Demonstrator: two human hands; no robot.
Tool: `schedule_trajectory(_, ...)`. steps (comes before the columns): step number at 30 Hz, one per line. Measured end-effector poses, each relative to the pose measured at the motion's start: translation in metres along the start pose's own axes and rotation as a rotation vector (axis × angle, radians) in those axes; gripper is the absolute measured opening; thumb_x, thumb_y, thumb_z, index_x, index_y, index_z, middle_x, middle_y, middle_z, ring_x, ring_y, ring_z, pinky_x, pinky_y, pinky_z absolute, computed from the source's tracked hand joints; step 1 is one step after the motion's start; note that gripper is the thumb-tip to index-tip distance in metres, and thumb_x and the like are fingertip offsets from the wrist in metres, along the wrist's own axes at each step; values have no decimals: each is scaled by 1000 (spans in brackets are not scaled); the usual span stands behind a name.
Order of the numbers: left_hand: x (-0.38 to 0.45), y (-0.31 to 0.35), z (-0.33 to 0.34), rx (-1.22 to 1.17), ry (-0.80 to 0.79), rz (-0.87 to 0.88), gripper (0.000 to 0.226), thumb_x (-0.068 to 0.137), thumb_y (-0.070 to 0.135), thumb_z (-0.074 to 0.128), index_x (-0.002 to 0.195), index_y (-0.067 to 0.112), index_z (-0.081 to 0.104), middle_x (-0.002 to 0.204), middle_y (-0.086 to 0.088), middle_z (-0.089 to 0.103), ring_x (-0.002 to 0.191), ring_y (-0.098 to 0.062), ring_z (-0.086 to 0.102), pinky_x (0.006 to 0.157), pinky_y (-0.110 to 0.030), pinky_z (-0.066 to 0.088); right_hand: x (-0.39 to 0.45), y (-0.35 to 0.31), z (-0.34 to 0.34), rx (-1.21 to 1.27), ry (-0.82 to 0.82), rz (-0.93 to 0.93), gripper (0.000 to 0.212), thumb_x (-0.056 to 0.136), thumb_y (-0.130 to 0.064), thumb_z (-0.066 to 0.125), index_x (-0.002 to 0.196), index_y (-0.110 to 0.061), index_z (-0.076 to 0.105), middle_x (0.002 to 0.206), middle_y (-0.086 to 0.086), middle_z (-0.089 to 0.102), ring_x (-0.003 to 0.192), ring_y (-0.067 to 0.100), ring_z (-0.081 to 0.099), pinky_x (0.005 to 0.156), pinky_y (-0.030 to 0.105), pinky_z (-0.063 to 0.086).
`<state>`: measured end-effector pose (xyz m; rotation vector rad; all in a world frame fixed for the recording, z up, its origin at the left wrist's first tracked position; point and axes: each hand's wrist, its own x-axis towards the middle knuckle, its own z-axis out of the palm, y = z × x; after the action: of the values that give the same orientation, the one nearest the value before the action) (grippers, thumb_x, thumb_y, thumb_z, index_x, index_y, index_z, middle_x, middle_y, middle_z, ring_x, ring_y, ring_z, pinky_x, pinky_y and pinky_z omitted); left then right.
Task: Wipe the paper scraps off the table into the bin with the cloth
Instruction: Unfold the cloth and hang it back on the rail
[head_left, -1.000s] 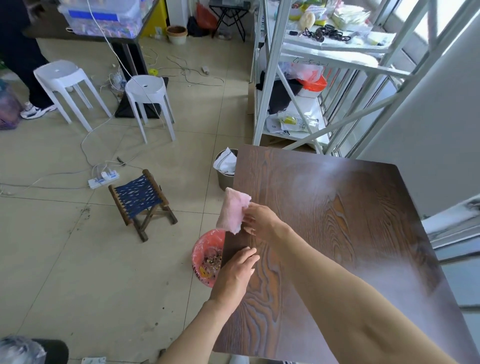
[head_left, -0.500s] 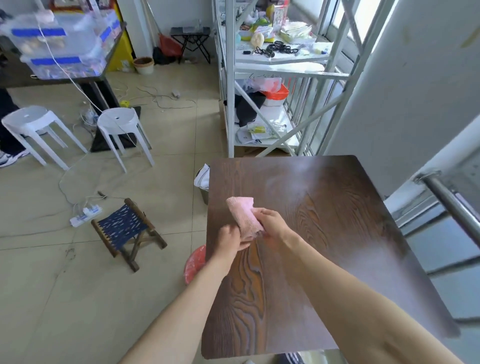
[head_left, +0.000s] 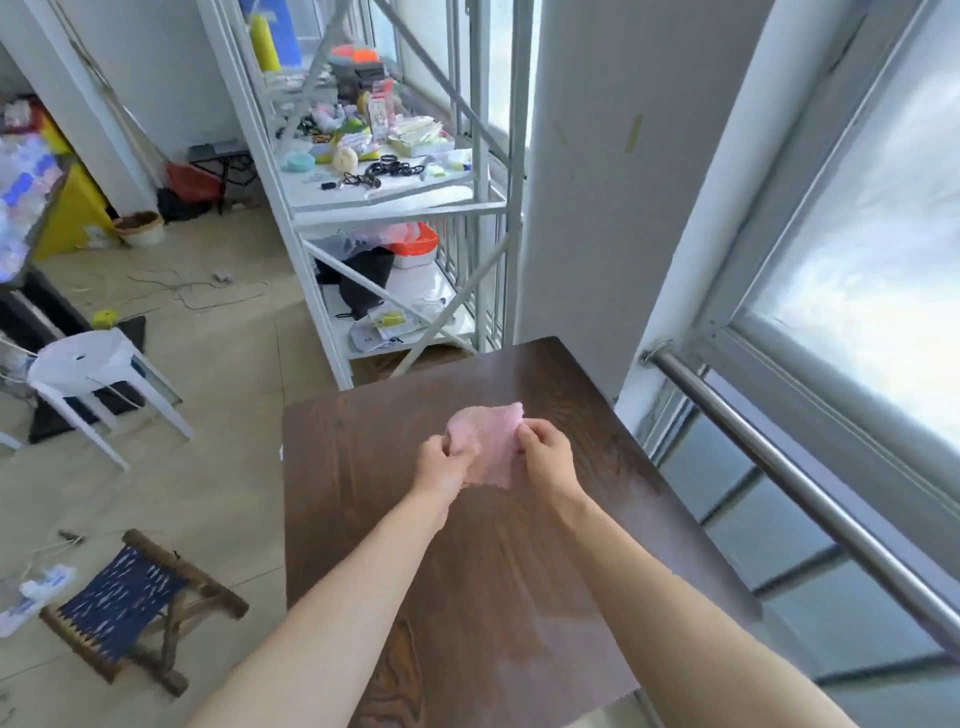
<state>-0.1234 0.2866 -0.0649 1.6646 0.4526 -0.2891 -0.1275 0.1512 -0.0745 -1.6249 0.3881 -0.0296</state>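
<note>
With your left hand (head_left: 445, 462) and right hand (head_left: 545, 457) each pinching a side of the pink cloth (head_left: 491, 441) above the middle of the table (head_left: 363, 467) (no scraps visible), fold it flat and set it down squarely.

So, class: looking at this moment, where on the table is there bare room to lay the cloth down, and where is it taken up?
The table shows no scraps. Bare wood lies along the far edge beyond the pink cloth, down the left edge beside the left hand, and right of the right hand towards the rail. The middle and near part are crowded by both hands, forearms and cloth.
</note>
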Motion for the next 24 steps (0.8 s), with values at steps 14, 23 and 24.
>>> schedule_trajectory(14,-8,70,165,44,-289,305,32,91,-3,49,114,12,65,97,-2,68,69,-1,67,48,-9,50,31,-20,-151,392,-54,321,26,95,-27,56,85,-6,69,61,2,68,50,8,63,46,18,47)
schedule_trajectory(23,4,74,214,384,-33,456,17,83,21,67,76,5,69,81,-11,73,78,-29,66,70,-34,50,47,-36,-199,-9,270,79,35,76,-31,74,48,-20,56,50,-3,56,50,10,52,52,24,41)
schedule_trajectory(24,6,77,215,426,-25,462,21,83,25,66,73,8,70,79,-10,73,77,-29,66,67,-33,50,49,-40,-205,-68,293,55,36,75,-34,74,49,-19,54,49,-4,53,49,10,49,51,25,39)
